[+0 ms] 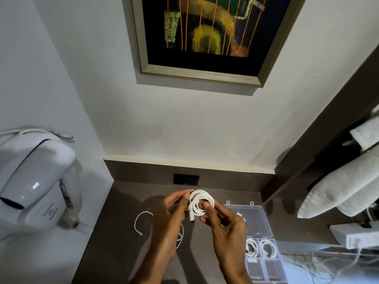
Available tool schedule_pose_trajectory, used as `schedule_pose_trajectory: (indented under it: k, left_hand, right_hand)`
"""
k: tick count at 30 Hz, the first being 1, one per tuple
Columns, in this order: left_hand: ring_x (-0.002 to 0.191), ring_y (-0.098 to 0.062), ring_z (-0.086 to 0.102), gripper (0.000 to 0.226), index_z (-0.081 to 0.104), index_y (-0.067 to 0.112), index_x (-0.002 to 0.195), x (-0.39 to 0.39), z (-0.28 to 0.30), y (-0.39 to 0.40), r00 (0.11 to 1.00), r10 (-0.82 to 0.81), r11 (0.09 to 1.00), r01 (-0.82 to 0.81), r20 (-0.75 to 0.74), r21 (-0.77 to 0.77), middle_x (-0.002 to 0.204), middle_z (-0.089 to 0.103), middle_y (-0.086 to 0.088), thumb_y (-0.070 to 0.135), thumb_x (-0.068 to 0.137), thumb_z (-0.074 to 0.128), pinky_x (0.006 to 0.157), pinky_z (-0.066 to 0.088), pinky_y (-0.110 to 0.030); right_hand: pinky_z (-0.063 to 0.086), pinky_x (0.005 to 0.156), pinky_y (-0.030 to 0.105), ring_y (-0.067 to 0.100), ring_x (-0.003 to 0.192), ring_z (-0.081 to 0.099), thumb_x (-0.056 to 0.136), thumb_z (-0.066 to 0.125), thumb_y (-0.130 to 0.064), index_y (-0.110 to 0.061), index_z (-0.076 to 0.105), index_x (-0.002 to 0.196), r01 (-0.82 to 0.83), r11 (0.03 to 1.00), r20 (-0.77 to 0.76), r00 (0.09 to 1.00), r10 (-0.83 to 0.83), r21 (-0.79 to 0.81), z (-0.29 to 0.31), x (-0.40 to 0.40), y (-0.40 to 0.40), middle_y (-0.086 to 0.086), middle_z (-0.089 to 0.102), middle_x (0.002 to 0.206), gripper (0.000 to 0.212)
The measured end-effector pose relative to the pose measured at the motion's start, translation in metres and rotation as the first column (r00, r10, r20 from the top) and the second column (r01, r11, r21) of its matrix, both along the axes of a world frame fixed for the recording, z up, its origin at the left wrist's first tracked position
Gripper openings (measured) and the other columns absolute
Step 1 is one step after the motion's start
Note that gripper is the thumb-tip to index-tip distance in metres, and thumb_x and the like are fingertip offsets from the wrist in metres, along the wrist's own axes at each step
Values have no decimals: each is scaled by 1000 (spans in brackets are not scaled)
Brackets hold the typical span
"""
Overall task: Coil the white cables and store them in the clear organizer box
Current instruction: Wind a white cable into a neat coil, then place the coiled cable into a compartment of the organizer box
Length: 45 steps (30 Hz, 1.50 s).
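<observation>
A coiled white cable (200,202) is held up above the dark counter between both hands. My left hand (171,218) pinches the coil's left side; my right hand (224,224) grips its right side with a fingertip inside the loop. One plug end hangs down below the coil. A loose white cable (141,222) lies uncoiled on the counter to the left, partly hidden behind my left hand. The clear organizer box (264,263) stands open at the right, its lid (255,220) folded back. Two coiled white cables (260,248) sit in its far compartments.
A white wall-mounted hair dryer (34,181) hangs at the left. A black power outlet (186,179) sits in the backsplash. Folded white towels (346,189) fill a shelf on the right, with a white device (356,235) and thin wires below them. A framed painting (207,35) hangs above.
</observation>
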<state>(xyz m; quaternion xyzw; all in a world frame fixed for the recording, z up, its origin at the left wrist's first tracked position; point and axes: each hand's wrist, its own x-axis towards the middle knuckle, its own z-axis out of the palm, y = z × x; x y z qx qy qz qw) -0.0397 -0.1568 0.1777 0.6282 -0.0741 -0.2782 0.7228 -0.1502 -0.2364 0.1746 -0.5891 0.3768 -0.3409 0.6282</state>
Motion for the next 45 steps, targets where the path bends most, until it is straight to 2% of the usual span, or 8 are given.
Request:
schedule_pose_trajectory:
  k: [5, 10, 17, 24, 29, 36, 41, 45]
  left_hand:
    - [106, -9, 79, 29, 78, 33, 115, 1, 0, 8, 963, -246, 967, 251, 112, -33, 111, 84, 8, 48, 93, 70, 82, 62, -14]
    - [101, -10, 80, 35, 76, 36, 109, 1, -4, 8, 941, -252, 967, 235, 225, 100, 105, 84, 9, 49, 76, 80, 91, 65, -34]
    - [106, -9, 76, 39, 75, 30, 121, 16, 1, 18, 786, -543, 838, 531, 296, 128, 113, 81, 6, 58, 95, 62, 86, 59, -18]
    - [113, -18, 77, 20, 79, 20, 116, 9, -14, 9, 864, -489, 869, 495, 117, -19, 114, 83, -3, 19, 102, 65, 90, 59, -16]
    - [112, -24, 77, 26, 73, 16, 124, -6, -34, -4, 911, -409, 913, 409, -48, -12, 120, 80, -7, 9, 100, 68, 94, 64, -43]
    - [91, -20, 82, 14, 75, 3, 108, -58, -99, -48, 894, -359, 930, 367, -269, -23, 98, 84, -8, 1, 99, 65, 74, 66, -24]
    - [85, -18, 65, 18, 73, 6, 113, -117, -172, -71, 880, -412, 829, 470, -236, 304, 93, 72, -9, 3, 103, 59, 73, 56, -26]
    - [85, -13, 58, 22, 77, 7, 80, -147, -211, -77, 879, -467, 691, 429, -94, 582, 79, 65, -7, -8, 93, 67, 78, 49, -33]
  right_hand:
    - [70, 68, 33, 7, 70, 83, 90, 78, -33, -47, 79, 103, 68, 989, -65, 995, -77, -131, 0, -3, -2, -25, 84, 88, 19]
    - [69, 68, 27, 3, 72, 82, 90, 76, -37, -53, 76, 101, 19, 982, -115, 993, -41, -189, 0, -1, -2, -35, 80, 87, 20]
    - [70, 75, 37, 23, 86, 83, 101, 70, -21, -28, 85, 108, -78, 997, -46, 996, 79, 29, -7, -6, -10, 2, 87, 93, 18]
    - [70, 79, 41, 10, 86, 84, 102, 69, -19, -28, 82, 116, -80, 993, -207, 976, 61, -83, -19, -10, -13, -9, 87, 96, 21]
    - [69, 79, 30, 1, 99, 79, 96, 68, -36, -35, 72, 132, -59, 992, -210, 977, 34, -116, -28, -27, -15, -27, 81, 104, 37]
    - [69, 80, 37, 18, 99, 82, 96, 76, -18, -24, 80, 119, 201, 971, -180, 968, -175, 132, -86, -81, -38, 0, 85, 108, 24]
    - [69, 83, 49, 24, 87, 80, 96, 77, -11, -2, 76, 126, 351, 913, -431, 871, -237, 207, -158, -123, -59, 17, 83, 104, 31]
    - [69, 82, 48, 28, 82, 81, 98, 71, -6, -7, 81, 116, 251, 958, -635, 765, -107, 141, -203, -143, -66, 16, 84, 93, 20]
